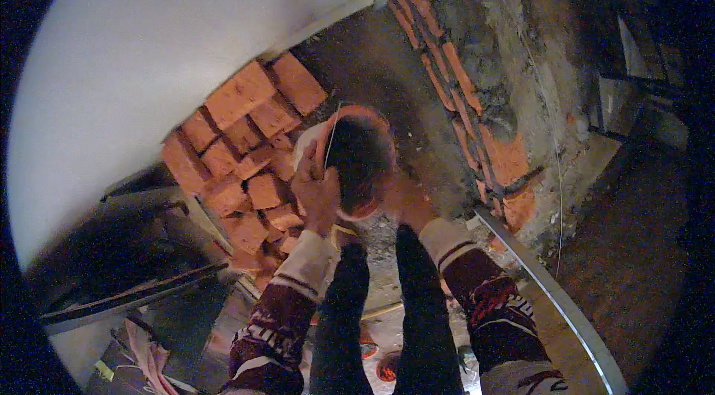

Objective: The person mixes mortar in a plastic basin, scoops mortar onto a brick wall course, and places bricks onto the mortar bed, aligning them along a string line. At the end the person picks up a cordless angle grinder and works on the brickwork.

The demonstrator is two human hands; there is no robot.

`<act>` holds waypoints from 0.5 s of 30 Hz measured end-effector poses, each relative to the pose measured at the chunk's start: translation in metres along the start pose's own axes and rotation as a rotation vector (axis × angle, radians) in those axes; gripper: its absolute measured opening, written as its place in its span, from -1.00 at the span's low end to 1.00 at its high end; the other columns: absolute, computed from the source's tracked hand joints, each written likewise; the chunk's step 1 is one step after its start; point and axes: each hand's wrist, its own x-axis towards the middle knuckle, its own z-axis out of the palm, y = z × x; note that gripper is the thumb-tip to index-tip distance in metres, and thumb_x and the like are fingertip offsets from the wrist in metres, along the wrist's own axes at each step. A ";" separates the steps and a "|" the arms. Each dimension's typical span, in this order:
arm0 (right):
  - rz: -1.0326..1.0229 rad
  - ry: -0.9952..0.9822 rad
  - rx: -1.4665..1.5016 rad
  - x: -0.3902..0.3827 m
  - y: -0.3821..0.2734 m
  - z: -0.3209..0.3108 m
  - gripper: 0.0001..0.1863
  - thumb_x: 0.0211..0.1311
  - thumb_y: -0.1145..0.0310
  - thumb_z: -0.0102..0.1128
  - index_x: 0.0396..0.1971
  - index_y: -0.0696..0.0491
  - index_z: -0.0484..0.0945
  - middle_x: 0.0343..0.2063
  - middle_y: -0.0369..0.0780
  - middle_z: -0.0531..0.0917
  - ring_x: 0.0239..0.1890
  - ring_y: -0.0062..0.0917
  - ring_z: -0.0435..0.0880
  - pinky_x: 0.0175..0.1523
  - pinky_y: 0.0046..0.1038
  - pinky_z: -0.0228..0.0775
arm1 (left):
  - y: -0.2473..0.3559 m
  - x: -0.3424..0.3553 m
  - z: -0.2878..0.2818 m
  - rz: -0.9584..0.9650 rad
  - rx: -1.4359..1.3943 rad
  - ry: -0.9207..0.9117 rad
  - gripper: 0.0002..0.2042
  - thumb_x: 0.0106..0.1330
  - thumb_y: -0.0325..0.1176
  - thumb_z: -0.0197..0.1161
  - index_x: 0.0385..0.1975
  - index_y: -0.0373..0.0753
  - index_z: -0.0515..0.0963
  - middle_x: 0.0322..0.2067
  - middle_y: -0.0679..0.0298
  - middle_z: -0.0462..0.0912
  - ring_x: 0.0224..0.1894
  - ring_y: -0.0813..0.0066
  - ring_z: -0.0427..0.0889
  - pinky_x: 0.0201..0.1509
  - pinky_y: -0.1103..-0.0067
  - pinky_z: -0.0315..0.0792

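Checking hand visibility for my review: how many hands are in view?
2: the left hand on the bucket's left side; the right hand, blurred, at its lower-right rim. No others show.

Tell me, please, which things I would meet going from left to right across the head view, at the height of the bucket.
Pile of orange bricks → bucket → mortared brick courses. The left hand and right hand overlap the bucket, so they are left out.
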 end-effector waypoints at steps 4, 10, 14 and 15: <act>-0.283 -0.104 0.075 -0.051 -0.048 -0.006 -0.67 0.31 0.24 0.13 -0.03 0.09 0.61 -0.21 0.07 0.72 -0.15 0.08 0.72 -0.03 0.06 0.58 | 0.051 0.016 -0.077 0.203 -0.023 -0.128 -0.55 0.03 -0.54 0.25 0.01 -0.48 0.56 0.07 0.08 0.70 0.04 0.36 0.65 0.14 0.49 0.48; -0.242 0.110 0.037 -0.080 -0.143 -0.062 -0.66 0.27 0.26 0.16 0.00 0.06 0.53 -0.37 0.07 0.70 -0.29 0.07 0.74 -0.24 0.06 0.62 | 0.106 -0.007 -0.155 0.170 0.327 -0.062 -0.86 0.02 -0.54 0.28 -0.46 -0.35 0.46 -0.24 0.11 0.65 -0.18 0.28 0.58 -0.03 0.36 0.49; -0.271 0.054 0.058 -0.108 -0.148 -0.091 -0.62 0.21 0.25 0.22 -0.01 0.09 0.54 -0.37 0.06 0.71 -0.30 0.05 0.75 -0.24 0.04 0.63 | 0.145 0.008 -0.173 0.089 0.487 -0.054 -0.81 0.03 -0.54 0.30 -0.41 -0.29 0.42 -0.29 0.13 0.57 -0.24 0.22 0.51 -0.09 0.32 0.47; -0.224 0.047 0.046 -0.110 -0.146 -0.099 -0.63 0.21 0.26 0.21 -0.01 0.09 0.53 -0.37 0.06 0.71 -0.29 0.05 0.75 -0.24 0.05 0.63 | 0.154 0.002 -0.170 0.253 0.437 0.012 -0.79 0.01 -0.56 0.30 -0.44 -0.28 0.37 -0.32 0.11 0.56 -0.27 0.20 0.51 -0.09 0.33 0.46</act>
